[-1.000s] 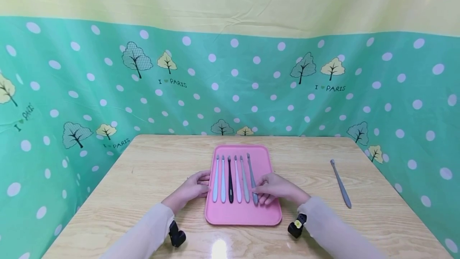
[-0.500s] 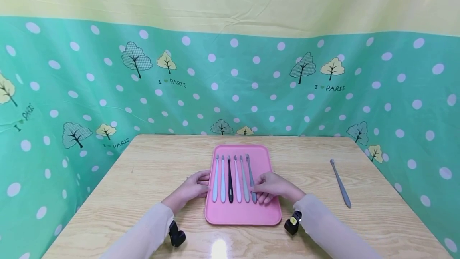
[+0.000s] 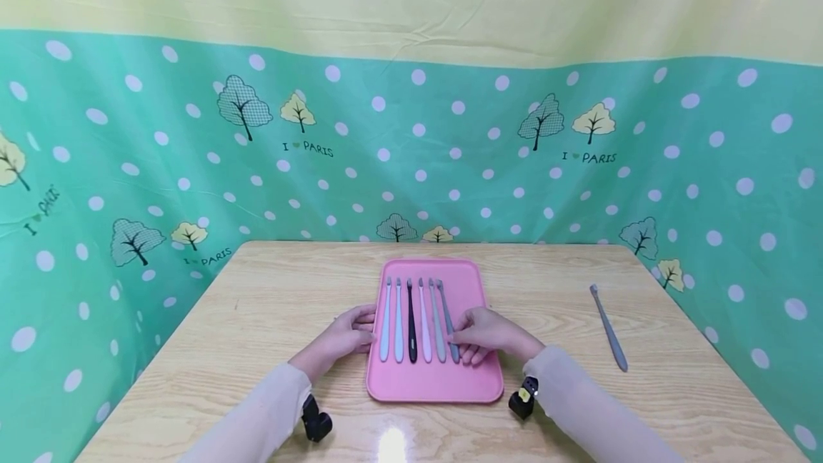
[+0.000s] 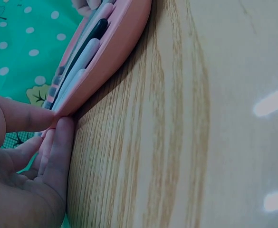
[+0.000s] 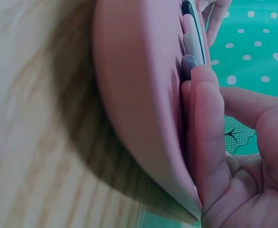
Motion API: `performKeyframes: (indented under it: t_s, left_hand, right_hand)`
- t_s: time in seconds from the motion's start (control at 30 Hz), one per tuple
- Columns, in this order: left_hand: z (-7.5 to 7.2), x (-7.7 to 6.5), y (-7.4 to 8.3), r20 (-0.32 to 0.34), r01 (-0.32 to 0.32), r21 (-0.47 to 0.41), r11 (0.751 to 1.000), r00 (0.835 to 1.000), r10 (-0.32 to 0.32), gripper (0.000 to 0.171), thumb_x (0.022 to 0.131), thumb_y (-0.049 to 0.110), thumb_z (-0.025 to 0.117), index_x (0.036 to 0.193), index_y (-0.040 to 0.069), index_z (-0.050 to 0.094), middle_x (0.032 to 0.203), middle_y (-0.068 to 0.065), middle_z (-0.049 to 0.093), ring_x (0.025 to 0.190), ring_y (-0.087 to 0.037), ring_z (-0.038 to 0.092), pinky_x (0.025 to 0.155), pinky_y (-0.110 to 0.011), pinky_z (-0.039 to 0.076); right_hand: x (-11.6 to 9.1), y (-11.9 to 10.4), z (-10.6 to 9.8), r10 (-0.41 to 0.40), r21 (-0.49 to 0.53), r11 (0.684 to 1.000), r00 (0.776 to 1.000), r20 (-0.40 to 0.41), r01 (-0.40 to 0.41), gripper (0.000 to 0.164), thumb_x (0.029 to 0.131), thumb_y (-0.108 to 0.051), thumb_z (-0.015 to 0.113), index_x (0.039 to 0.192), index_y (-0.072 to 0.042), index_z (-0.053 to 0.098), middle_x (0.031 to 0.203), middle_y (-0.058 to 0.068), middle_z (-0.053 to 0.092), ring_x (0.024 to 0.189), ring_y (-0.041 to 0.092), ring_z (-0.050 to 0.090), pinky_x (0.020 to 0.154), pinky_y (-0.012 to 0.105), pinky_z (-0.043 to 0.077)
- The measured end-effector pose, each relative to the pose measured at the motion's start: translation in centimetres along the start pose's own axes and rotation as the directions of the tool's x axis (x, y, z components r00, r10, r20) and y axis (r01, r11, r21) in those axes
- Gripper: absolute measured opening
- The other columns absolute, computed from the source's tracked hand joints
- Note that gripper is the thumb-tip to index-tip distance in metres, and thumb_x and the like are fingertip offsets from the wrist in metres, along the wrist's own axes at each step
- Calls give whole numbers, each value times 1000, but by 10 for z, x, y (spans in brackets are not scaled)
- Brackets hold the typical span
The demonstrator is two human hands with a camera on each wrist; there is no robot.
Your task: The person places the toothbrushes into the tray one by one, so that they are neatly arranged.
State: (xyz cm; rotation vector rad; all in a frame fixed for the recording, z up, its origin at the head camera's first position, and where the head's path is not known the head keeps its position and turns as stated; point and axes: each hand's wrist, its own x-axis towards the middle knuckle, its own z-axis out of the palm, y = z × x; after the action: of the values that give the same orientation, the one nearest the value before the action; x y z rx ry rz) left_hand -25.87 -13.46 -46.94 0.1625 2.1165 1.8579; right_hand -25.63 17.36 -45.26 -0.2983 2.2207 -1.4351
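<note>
A pink tray (image 3: 437, 386) bears several toothbrushes laid side by side, heads pointing away: pale blue ones at the left, then a black toothbrush (image 3: 412, 327), a lilac one (image 3: 425, 327), a grey-green one (image 3: 438, 327) and a blue-grey toothbrush (image 3: 448, 316) at the right end. My left hand (image 3: 350, 331) pinches the tray's left rim between thumb and fingers, as the left wrist view shows up close. On the other side, my right hand (image 3: 491, 334) reaches over the right rim and pinches the blue-grey toothbrush's handle. That brush leans slightly, its head close to the grey-green one.
Another blue-grey toothbrush (image 3: 609, 331) lies on the wooden table (image 3: 289, 270) well right of the tray. Behind and beside the table hangs a green and yellow patterned curtain (image 3: 411, 134). Both wrists carry small black cameras.
The blue-grey toothbrush at the right end has shifted left and its head has swung toward the row. My right hand has moved slightly left with it; my left hand stays put.
</note>
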Motion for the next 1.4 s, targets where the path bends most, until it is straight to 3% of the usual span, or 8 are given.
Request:
performKeyframes:
  t_s: [0.47,1.4]
  left_hand:
    - [-1,1,0,-11,6,8,1000,1000,-6,68,85,-10,59,149,-7,36,136,-26,47,111,-31,57,86,-40,61]
    - [2,-1,0,-27,17,20,1000,1000,-16,67,85,-10,60,148,-6,39,132,-24,49,108,-29,59,85,-41,61]
  right_hand:
    - [-2,-1,0,-42,0,999,999,-4,42,36,94,-12,67,116,9,47,71,15,66,51,15,63,48,29,60]
    - [-8,-4,-2,-36,-22,999,999,-26,36,41,94,-17,68,120,8,48,79,18,66,55,18,64,50,32,61]
